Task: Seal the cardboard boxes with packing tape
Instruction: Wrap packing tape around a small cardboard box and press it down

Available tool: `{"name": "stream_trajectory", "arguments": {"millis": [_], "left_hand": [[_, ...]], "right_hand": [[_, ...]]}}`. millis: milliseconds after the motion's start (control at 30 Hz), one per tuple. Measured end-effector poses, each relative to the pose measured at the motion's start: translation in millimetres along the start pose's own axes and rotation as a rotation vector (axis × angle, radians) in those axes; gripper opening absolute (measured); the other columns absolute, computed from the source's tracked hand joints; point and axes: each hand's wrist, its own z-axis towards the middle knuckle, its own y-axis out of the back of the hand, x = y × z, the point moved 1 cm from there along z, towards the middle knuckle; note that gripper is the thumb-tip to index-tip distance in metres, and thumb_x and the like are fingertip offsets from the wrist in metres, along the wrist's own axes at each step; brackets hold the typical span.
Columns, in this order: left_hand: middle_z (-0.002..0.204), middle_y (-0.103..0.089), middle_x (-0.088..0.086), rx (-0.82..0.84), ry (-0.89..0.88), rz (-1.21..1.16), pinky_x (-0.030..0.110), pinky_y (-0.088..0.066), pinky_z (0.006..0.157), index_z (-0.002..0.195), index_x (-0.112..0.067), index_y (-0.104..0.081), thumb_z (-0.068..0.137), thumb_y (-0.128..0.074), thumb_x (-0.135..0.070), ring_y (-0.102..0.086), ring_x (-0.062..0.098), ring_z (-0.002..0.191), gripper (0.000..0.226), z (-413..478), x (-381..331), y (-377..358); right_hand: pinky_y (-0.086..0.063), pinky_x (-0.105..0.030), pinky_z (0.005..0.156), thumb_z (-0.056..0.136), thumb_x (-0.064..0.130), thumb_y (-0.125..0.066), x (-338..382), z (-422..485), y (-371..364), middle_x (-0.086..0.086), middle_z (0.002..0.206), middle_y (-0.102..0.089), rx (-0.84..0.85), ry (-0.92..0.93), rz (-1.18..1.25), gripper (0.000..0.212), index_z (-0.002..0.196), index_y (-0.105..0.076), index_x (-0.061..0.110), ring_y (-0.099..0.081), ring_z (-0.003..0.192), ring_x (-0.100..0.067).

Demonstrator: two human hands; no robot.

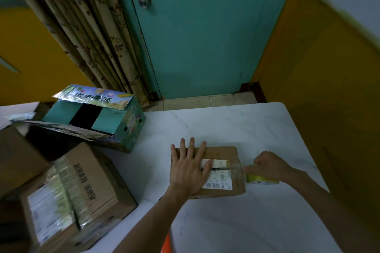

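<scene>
Head: left hand [190,167] flat on box [225,152]

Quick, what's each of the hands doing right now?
Left hand: open, pressing flat on the small cardboard box.
Right hand: gripping the yellow tape roll.

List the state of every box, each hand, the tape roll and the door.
small cardboard box, flaps down, tape stretched across its seam
tape roll, beside that box's right edge, strip pulled out
left hand, flat, pressing on that box
right hand, gripping the tape roll
green printed box, top flaps open
large brown box, closed, taped
door, closed
</scene>
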Motion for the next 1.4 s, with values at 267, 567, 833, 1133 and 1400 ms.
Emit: {"name": "stream_trajectory", "arguments": {"millis": [267,567,833,1133,1400], "left_hand": [[0.169,-0.005,0.015,0.057,0.108,0.039,0.074,0.009,0.113,0.159,-0.022,-0.017,0.098,-0.011,-0.071,0.003,0.043,0.154,0.079,9,-18,12],[0.167,-0.017,0.019,-0.001,-0.067,-0.031,0.075,0.02,0.105,0.161,-0.026,-0.022,0.095,-0.023,-0.068,-0.007,0.053,0.15,0.078,21,-100,-10],[0.12,-0.052,0.01,0.014,-0.062,-0.151,0.077,0.008,0.105,0.128,-0.034,-0.06,0.076,-0.044,-0.058,-0.049,0.037,0.121,0.059,20,-97,-5],[0.169,-0.01,0.009,-0.122,0.251,-0.158,0.071,0.007,0.113,0.158,-0.041,-0.017,0.092,-0.027,-0.077,-0.005,0.041,0.154,0.075,-11,-33,13],[0.13,-0.055,0.001,-0.156,0.501,-0.587,0.035,-0.049,0.083,0.155,-0.05,-0.009,0.097,-0.034,-0.068,-0.065,0.023,0.103,0.065,-46,26,2]], "right_hand": [[-0.019,-0.025,0.046,0.07,0.07,-0.072,-9,5,-17,0.009,0.041,-0.02,-0.036,0.057,0.085,0.07,0.041,-0.029,0.023,-0.024,0.041,-0.005],[-0.025,-0.028,0.052,0.088,0.024,-0.066,-17,8,-26,0.004,0.046,-0.031,-0.027,0.0,0.118,0.052,0.045,-0.037,0.022,-0.032,0.046,-0.008],[-0.025,-0.026,0.052,0.09,0.039,-0.066,-10,-4,-19,0.0,0.051,-0.034,0.073,-0.01,0.145,0.053,0.048,-0.039,0.021,-0.034,0.051,-0.01],[-0.059,-0.037,0.071,0.096,0.044,-0.059,-2,-25,-43,-0.007,0.077,-0.075,0.227,-0.101,0.387,0.044,0.074,-0.069,0.006,-0.073,0.072,-0.023],[-0.06,-0.051,0.074,0.101,0.03,-0.051,32,-39,-38,-0.012,0.083,-0.074,0.241,-0.032,0.313,0.038,0.093,-0.065,-0.005,-0.074,0.069,-0.027]]}}
